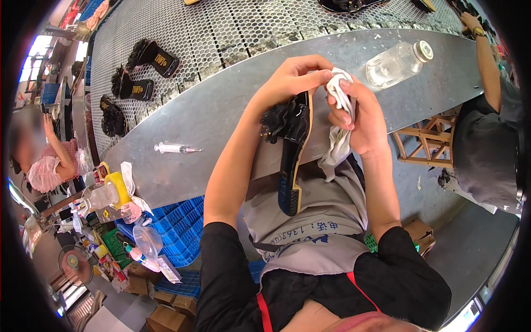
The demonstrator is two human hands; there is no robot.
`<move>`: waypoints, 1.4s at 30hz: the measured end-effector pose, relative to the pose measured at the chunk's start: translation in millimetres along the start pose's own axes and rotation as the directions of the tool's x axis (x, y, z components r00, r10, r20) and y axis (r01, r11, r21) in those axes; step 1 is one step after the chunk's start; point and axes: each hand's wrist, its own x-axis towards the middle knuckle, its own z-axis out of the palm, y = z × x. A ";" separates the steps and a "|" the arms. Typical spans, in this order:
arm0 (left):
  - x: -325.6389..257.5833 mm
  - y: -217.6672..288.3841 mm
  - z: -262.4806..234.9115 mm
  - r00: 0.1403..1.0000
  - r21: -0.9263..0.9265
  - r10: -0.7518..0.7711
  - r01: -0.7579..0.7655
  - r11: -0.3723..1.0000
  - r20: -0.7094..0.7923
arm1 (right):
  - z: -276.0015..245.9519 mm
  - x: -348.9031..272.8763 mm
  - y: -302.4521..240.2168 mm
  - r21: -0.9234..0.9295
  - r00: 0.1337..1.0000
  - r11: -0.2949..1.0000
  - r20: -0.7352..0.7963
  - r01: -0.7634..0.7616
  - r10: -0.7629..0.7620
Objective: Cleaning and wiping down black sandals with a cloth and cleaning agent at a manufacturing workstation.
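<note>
Has a co-worker [58, 166] in a pink top at the far left, with a forearm raised. Next, has black slides [137, 89] on a mesh conveyor [215, 33], a yellow roll [118, 187] at the left end of a metal table [204, 119], blue crates [180, 227] below, and a syringe [174, 148] lying on the metal. Curls the left hand [296, 80] around the toe end of a ruffled black slide sandal [297, 133], with fingertips at the cloth — cannot tell how firmly. Holds the sandal between both forearms, heel toward the grey apron [326, 205]. Pinches a crumpled white cloth [337, 146] between thumb and bent fingers of the right hand [365, 113], just beside the toe. Farther right, has a clear, capped bottle [395, 65] on the table — then a wooden stool [426, 135] and a black-clad co-worker [487, 149].
</note>
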 end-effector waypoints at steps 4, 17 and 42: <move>-0.5 -4.4 -8.9 1.000 -0.014 0.022 -0.021 1.000 0.015 | 4.2 0.6 -1.2 0.023 0.999 0.999 -0.025 -0.029 0.029; 3.8 -0.7 -2.4 0.992 -0.084 -0.027 0.037 0.996 0.121 | -11.7 3.2 0.1 0.223 0.999 0.975 0.032 -0.005 -0.002; 12.4 -3.6 -27.5 0.923 -0.035 0.244 -0.266 0.963 -0.297 | -9.1 -50.8 46.0 -0.807 0.656 -0.271 0.586 0.524 -0.475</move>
